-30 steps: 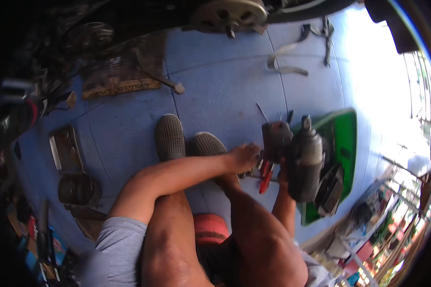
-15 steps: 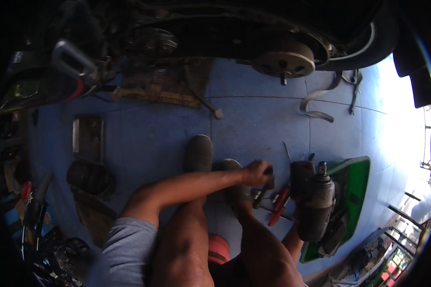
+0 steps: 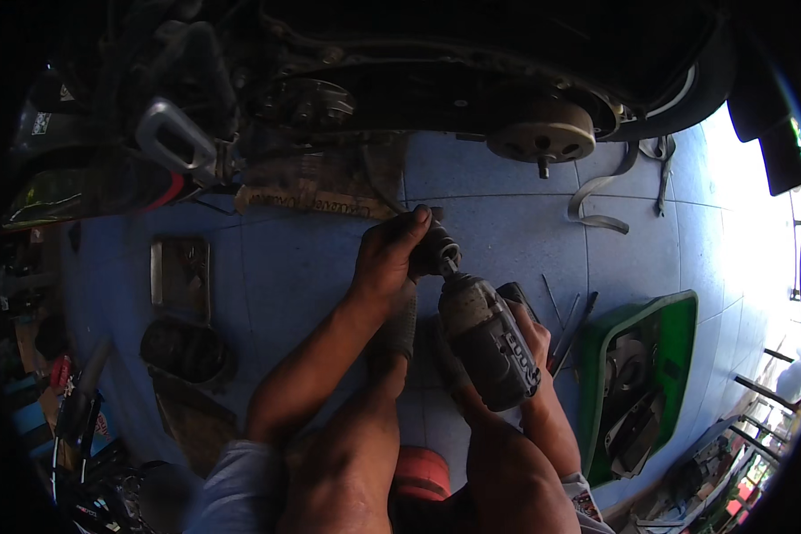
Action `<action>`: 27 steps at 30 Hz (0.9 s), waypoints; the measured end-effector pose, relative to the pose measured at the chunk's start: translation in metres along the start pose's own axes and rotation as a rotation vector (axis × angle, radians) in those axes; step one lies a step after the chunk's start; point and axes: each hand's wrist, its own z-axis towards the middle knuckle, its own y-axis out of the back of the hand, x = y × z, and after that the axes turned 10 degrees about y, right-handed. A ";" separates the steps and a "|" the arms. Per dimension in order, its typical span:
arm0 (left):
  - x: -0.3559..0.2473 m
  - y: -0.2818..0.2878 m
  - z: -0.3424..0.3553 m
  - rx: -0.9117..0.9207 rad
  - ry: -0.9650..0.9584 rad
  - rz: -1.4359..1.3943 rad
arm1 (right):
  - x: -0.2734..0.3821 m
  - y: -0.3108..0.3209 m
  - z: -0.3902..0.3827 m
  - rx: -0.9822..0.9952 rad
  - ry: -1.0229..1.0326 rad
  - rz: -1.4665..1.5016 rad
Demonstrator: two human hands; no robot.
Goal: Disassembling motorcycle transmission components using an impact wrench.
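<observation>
My left hand (image 3: 389, 258) is closed around a dark cylindrical socket (image 3: 436, 252), its thumb lying along the side. My right hand (image 3: 534, 336) grips the handle of a cordless impact wrench (image 3: 489, 338), which tilts up and to the left. The square drive at the wrench's nose meets the open end of the socket; how far it sits inside is hard to see. Beyond both hands, a scooter's round metal clutch drum (image 3: 541, 141) shows a shaft stub pointing toward me.
A green bin (image 3: 691, 356) with metal parts stands at right, with thin tools (image 3: 571, 334) beside it. A drive belt (image 3: 583, 200) and a wrench (image 3: 663, 191) lie on the blue floor. Cardboard (image 3: 303, 198) lies under the scooter; a metal tray (image 3: 157, 271) is at left.
My left hand has moved left and away from the tools, now with a socket in it. My right hand has brought the impact wrench left from the bin to the socket.
</observation>
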 end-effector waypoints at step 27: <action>-0.081 0.055 -0.021 -0.136 -0.164 0.047 | 0.029 -0.104 0.086 0.030 0.256 -0.136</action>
